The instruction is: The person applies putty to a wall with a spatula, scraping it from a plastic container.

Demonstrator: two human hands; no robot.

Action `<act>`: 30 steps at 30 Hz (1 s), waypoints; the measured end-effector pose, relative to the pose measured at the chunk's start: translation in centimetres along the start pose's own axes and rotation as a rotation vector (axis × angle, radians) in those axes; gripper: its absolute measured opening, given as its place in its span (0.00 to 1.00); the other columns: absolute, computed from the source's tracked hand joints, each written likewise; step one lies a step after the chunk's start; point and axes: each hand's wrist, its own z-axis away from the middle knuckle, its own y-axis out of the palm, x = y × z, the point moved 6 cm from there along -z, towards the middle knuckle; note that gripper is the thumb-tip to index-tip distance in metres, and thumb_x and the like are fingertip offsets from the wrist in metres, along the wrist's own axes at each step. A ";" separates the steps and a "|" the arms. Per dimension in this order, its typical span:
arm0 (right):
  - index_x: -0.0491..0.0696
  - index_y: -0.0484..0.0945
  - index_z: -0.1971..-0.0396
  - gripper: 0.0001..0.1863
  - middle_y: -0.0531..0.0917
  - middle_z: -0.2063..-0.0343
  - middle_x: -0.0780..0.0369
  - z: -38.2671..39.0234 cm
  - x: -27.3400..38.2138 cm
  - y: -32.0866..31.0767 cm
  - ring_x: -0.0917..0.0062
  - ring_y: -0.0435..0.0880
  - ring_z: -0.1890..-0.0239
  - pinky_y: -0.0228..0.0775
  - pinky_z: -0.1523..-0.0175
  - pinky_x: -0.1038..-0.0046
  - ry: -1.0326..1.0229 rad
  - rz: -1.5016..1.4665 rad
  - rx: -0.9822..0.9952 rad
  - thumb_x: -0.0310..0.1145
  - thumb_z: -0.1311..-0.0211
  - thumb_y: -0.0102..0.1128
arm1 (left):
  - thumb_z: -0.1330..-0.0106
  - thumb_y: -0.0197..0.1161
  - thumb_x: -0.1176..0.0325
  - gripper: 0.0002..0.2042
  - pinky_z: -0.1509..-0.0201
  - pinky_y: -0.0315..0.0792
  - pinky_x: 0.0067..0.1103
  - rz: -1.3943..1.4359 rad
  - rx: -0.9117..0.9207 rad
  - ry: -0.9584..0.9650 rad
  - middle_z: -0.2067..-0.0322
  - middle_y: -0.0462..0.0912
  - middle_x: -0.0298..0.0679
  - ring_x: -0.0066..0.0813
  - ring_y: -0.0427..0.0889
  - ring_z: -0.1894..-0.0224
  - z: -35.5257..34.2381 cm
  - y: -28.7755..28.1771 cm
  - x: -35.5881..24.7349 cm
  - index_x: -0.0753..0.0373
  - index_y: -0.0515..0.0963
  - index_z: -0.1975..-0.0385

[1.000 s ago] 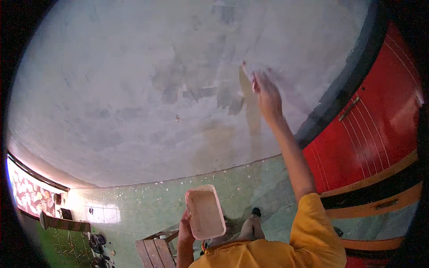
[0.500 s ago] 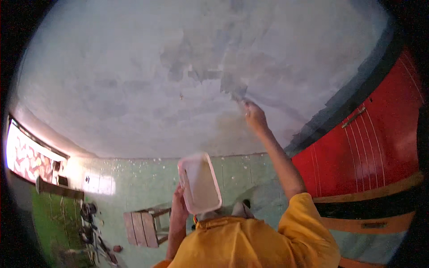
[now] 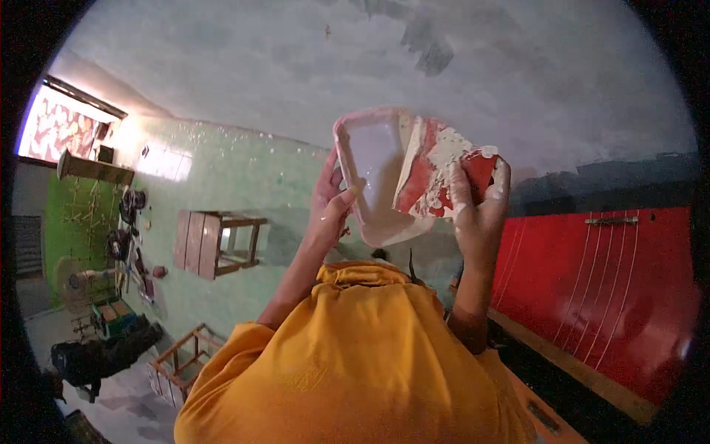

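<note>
My left hand (image 3: 333, 203) grips one long side of a shallow pinkish-white rectangular tray (image 3: 370, 115), thumb over the rim. Pale wet material coats the inside of the tray. Closed around a flat red putty spreader (image 3: 421, 177), my right hand (image 3: 477, 211) holds it at the tray's right side. Thick off-white putty is smeared over the spreader and on my right fingers. The spreader's left edge overlaps the tray's opening and hides part of its right rim. Beyond both hands rises a pale grey wall (image 3: 244, 81) with a darker grey patch (image 3: 427, 48).
A red panel (image 3: 577, 266) with a latch and strings stands at the right. On the left are a wooden stool (image 3: 214, 240), a second wooden frame (image 3: 181, 362), a fan (image 3: 78, 285) and a bright window (image 3: 63, 122).
My right hand has come down from the wall to the tray with the spreader. My left hand has raised the tray, and the view has shifted downward.
</note>
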 end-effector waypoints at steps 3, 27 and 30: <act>0.44 0.68 0.45 0.21 0.83 0.61 0.53 1.4 0.4 -1.2 0.58 0.85 0.58 0.77 0.53 0.63 -0.146 0.443 0.058 0.38 0.32 0.59 | 0.46 0.67 0.62 0.50 0.34 0.67 0.30 0.041 -0.007 0.015 0.36 0.65 0.46 0.37 0.68 0.35 1.6 2.3 2.1 0.63 0.42 0.25; 0.38 0.73 0.45 0.25 0.82 0.53 0.49 2.5 -5.7 -8.1 0.61 0.83 0.52 0.75 0.48 0.64 0.069 0.394 0.005 0.37 0.37 0.65 | 0.45 0.64 0.67 0.46 0.35 0.69 0.31 0.108 0.007 0.009 0.37 0.66 0.46 0.38 0.69 0.35 3.2 6.8 6.8 0.62 0.46 0.26; 0.36 0.73 0.46 0.24 0.81 0.54 0.54 2.9 -6.7 -9.2 0.69 0.80 0.54 0.72 0.45 0.68 0.189 0.121 -0.068 0.35 0.36 0.65 | 0.45 0.63 0.66 0.46 0.40 0.73 0.28 0.085 -0.074 -0.045 0.39 0.68 0.46 0.36 0.72 0.38 3.1 6.0 7.0 0.61 0.47 0.26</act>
